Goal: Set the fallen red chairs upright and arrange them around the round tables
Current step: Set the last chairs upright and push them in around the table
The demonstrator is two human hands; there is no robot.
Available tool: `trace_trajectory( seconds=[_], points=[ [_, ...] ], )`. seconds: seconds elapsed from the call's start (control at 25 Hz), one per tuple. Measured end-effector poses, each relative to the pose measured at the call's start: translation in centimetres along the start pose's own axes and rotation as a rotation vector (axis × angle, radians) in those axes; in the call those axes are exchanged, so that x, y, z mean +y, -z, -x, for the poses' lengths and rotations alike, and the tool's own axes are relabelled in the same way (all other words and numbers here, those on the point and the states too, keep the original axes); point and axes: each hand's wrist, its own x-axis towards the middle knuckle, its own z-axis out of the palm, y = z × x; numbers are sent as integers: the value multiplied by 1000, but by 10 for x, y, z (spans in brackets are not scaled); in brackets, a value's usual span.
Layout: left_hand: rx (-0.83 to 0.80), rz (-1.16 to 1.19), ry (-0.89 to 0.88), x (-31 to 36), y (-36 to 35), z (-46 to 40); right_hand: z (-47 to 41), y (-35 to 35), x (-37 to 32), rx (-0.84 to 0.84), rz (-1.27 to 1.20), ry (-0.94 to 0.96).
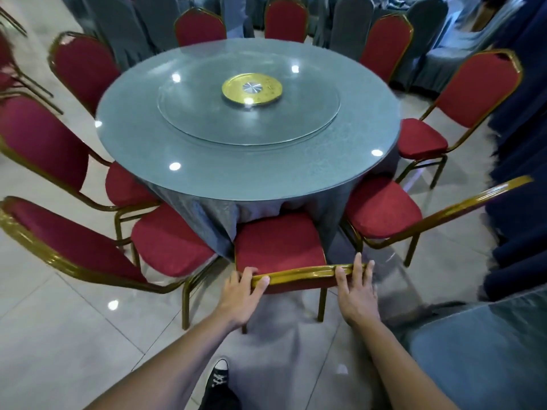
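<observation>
A round table (207, 167) with a glass top, a grey cloth and a glass turntable (248, 113) stands ahead of me. Several red chairs with gold frames stand upright around it. The nearest chair (278, 241) faces the table, its seat partly under the cloth. My left hand (241, 294) grips the left part of the chair's gold back rail (302, 275), fingers and thumb curled round it. My right hand (356, 294) lies on the right part of the rail with its fingers straight and reaching over it.
Neighbouring red chairs stand close on the left (171, 241) and right (381, 207). Grey-covered chairs (139, 22) fill the back. Dark blue cloth (521, 202) hangs at the right, and another glass-topped table (488, 350) sits at the lower right. My shoe (219, 380) is on the tiled floor.
</observation>
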Motion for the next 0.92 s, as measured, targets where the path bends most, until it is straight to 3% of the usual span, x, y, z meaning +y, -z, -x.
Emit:
trace_trajectory(
  seconds=[0.36, 0.56, 0.92],
  points=[
    [44, 105, 67, 21, -19, -33, -52, 35, 5, -116, 13, 42],
    [15, -149, 87, 31, -13, -41, -54, 40, 18, -97, 34, 74],
    [69, -90, -273, 153, -42, -94, -104, 111, 55, 115, 23, 222]
  ],
)
